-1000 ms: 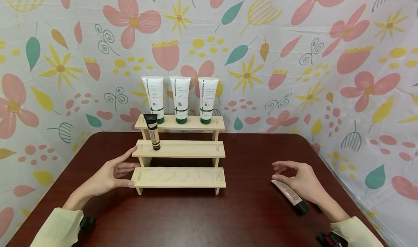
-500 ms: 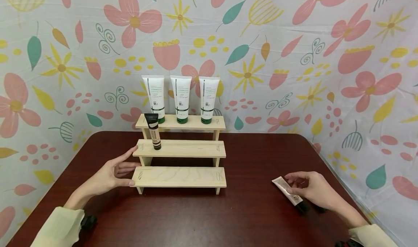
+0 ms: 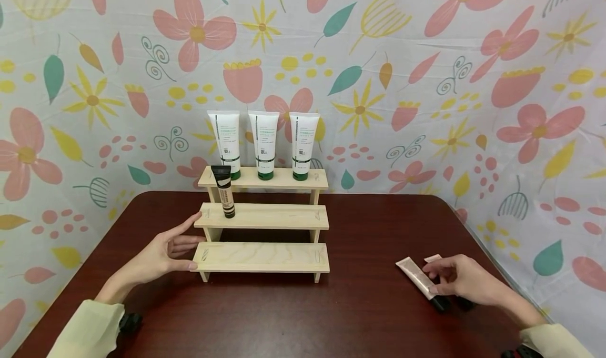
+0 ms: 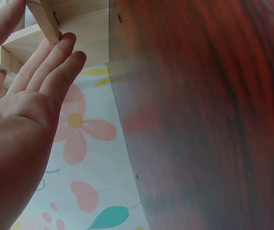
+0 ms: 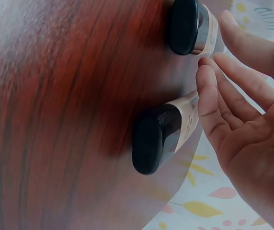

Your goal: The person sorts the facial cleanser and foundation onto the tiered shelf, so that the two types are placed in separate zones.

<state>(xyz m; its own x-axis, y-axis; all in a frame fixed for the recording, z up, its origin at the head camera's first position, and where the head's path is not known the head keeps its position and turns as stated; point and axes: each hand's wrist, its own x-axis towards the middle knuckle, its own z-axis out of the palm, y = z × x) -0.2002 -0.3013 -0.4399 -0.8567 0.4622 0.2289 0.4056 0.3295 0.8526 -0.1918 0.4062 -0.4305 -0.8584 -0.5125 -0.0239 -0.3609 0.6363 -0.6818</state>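
My left hand (image 3: 158,258) touches the left side of a three-step wooden display rack (image 3: 265,257), thumb at the bottom step and index finger at the middle one. Its fingers look fairly straight in the left wrist view. Over at the right, two black-capped beige squeeze tubes lie on the table. The left tube (image 3: 416,276) shows almost whole; the right tube (image 3: 433,258) is mostly covered by my right hand (image 3: 466,281). In the right wrist view, loosely bent fingers are close to the lower tube (image 5: 187,120), and the thumb is near the upper tube (image 5: 212,31). Neither looks gripped.
Three white tubes with green caps, the middle white tube (image 3: 265,145) among them, stand on the top step. A small black-and-beige tube (image 3: 225,192) stands at the left of the middle step. Behind the dark red table (image 3: 293,316) hangs a flowered cloth (image 3: 369,73).
My right hand has shifted to the right, from above the left beige tube to over the right one, whose tail now shows. My left hand has stayed at the rack.
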